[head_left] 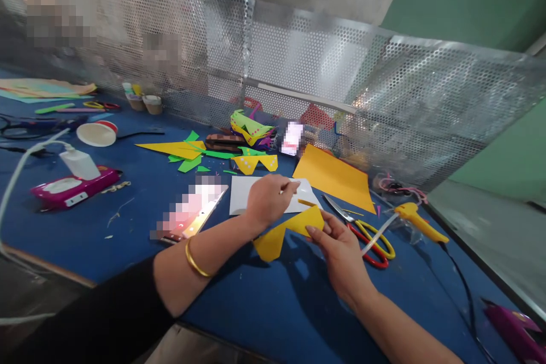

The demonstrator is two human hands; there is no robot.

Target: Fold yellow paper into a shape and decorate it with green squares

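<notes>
My right hand [346, 256] pinches the right end of a yellow paper cutout [272, 242], shaped like an eye mask with a notch in its lower edge. Above it, my left hand [269, 200] has its fingertips pressed together; whatever they hold, if anything, is too small to make out. Beneath that hand lies a white sheet [241, 193] with a small yellow strip [306, 203] near its right side. Scissors [371, 242] with red and yellow handles rest just beyond my right hand. Farther back is a yellow paper mask [247, 165] with pale dots.
A yellow glue gun [420, 222] lies at right, its cord trailing forward. An orange-yellow sheet [336, 176], green scraps [190, 165] and a lit phone [200, 205] surround the work. At left are a magenta power strip [77, 190] and paper cup [97, 133]. A perforated metal screen [298, 51] stands behind.
</notes>
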